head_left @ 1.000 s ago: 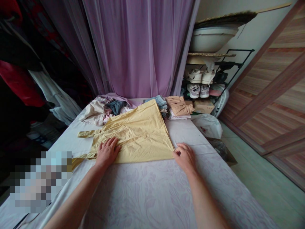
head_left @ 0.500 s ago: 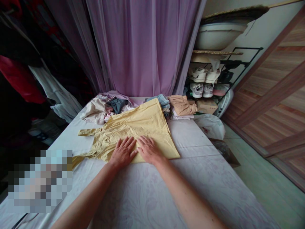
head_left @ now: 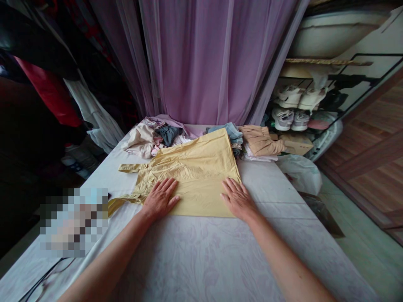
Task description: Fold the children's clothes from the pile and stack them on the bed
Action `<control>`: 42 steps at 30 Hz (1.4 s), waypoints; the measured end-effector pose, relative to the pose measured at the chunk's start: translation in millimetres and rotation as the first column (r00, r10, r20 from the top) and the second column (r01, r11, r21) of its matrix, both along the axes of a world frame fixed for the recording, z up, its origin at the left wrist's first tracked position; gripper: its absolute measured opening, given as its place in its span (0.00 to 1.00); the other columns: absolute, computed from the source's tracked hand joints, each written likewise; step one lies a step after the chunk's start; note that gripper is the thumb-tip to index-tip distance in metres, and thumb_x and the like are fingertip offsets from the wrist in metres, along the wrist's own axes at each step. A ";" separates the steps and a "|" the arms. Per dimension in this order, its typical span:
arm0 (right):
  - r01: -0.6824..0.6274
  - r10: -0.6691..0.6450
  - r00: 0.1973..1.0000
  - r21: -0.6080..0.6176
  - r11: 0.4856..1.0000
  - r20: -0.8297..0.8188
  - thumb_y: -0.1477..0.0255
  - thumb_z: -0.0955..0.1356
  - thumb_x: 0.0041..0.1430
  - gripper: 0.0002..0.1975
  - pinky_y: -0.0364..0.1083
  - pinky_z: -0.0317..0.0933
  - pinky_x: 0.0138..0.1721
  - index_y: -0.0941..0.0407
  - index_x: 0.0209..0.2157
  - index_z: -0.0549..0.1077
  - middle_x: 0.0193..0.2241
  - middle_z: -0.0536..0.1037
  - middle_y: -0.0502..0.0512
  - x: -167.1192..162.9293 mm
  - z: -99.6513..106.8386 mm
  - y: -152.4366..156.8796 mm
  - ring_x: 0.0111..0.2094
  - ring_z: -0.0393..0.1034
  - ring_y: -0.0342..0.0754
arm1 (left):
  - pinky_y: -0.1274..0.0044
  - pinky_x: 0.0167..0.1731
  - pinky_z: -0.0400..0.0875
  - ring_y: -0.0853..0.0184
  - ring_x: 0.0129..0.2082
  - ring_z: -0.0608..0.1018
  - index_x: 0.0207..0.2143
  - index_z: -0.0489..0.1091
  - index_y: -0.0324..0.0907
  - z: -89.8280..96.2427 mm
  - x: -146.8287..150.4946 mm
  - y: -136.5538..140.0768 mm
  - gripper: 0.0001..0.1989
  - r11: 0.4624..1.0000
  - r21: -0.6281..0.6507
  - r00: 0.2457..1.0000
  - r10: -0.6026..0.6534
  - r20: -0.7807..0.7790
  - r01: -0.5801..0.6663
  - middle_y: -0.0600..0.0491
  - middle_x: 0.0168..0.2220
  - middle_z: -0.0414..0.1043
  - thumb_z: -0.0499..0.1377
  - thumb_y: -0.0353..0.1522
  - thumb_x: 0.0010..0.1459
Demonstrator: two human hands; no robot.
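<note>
A yellow dress with shoulder straps (head_left: 198, 163) lies on the cloth-covered table (head_left: 201, 256), its straps towards the left and its wide hem at the right. My left hand (head_left: 160, 198) rests flat on the gathered bodice near the front edge, fingers stretched out. At the hem's near corner, my right hand (head_left: 237, 197) lies flat with its fingers extended, partly on the fabric and partly over its edge. Both hands are open and grip nothing. Wrinkles show around the bodice, while the skirt between my hands looks smooth.
Behind the dress lie a loose heap of clothes (head_left: 141, 140), folded blue clothing (head_left: 231, 132) and folded peach trousers (head_left: 260, 140). A pixelated patch covers something at the left, with dark cables (head_left: 47, 274) nearby. Shoes (head_left: 289, 119) stand on a rack beyond the table's right side.
My right hand has slid right across the skirt to the hem, away from my left hand. My left hand stays on the bodice. The camera view has shifted, and the cloth near the hem lies flatter.
</note>
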State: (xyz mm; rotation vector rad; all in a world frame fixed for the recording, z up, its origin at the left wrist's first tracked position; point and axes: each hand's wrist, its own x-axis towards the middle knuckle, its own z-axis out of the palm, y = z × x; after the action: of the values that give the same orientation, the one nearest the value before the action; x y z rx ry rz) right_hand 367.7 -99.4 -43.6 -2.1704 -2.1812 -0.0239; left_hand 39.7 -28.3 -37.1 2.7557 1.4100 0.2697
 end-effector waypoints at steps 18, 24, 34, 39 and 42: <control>-0.032 0.039 0.996 0.079 0.996 -0.082 0.65 0.57 0.67 0.25 0.62 0.41 0.64 0.53 0.63 0.62 0.65 0.59 0.60 -64.8 7.1 -9.2 0.66 0.51 0.55 | 0.64 0.65 0.49 0.58 0.67 0.58 0.66 0.57 0.45 8.5 -9.4 -5.6 0.32 0.997 -0.002 0.997 0.078 -0.008 -0.078 0.48 0.66 0.58 0.44 0.51 0.65; -0.021 0.029 0.995 0.083 0.996 -0.092 0.64 0.58 0.68 0.23 0.60 0.45 0.63 0.50 0.61 0.65 0.64 0.62 0.57 -77.0 8.7 -18.4 0.65 0.53 0.54 | 0.65 0.64 0.52 0.59 0.66 0.60 0.64 0.59 0.40 14.3 -15.6 -7.0 0.31 0.996 -0.027 0.996 0.090 -0.011 -0.090 0.45 0.65 0.60 0.42 0.48 0.67; 0.008 0.000 0.998 0.123 0.992 -0.064 0.65 0.59 0.67 0.22 0.60 0.46 0.62 0.52 0.59 0.67 0.64 0.63 0.58 -71.6 6.0 -22.0 0.64 0.54 0.54 | 0.65 0.64 0.54 0.59 0.65 0.61 0.64 0.59 0.41 16.0 -59.3 -17.3 0.29 0.979 -0.049 0.980 0.199 0.026 -0.198 0.46 0.65 0.59 0.42 0.46 0.67; -0.004 0.013 0.998 0.157 0.988 -0.058 0.65 0.59 0.66 0.22 0.59 0.47 0.61 0.53 0.58 0.68 0.63 0.65 0.59 -69.8 1.6 -21.0 0.63 0.55 0.54 | 0.67 0.59 0.62 0.59 0.58 0.71 0.57 0.67 0.43 29.0 -99.0 -5.2 0.23 0.936 -0.063 0.936 0.349 0.038 -0.346 0.46 0.59 0.69 0.44 0.38 0.66; -0.018 0.029 0.998 0.196 0.980 -0.054 0.66 0.59 0.66 0.21 0.58 0.48 0.61 0.53 0.58 0.69 0.62 0.66 0.60 -68.4 -1.0 -20.9 0.63 0.56 0.55 | 0.71 0.54 0.66 0.59 0.53 0.75 0.55 0.69 0.47 39.9 -125.9 3.4 0.21 0.910 -0.175 0.927 0.370 -0.069 -0.376 0.49 0.55 0.73 0.49 0.37 0.62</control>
State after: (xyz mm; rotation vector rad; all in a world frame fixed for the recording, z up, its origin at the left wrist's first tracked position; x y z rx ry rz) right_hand 299.3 -120.3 -44.6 -2.0148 -2.0767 -0.1670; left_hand -86.2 -25.0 2.8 2.3393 1.8624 0.0923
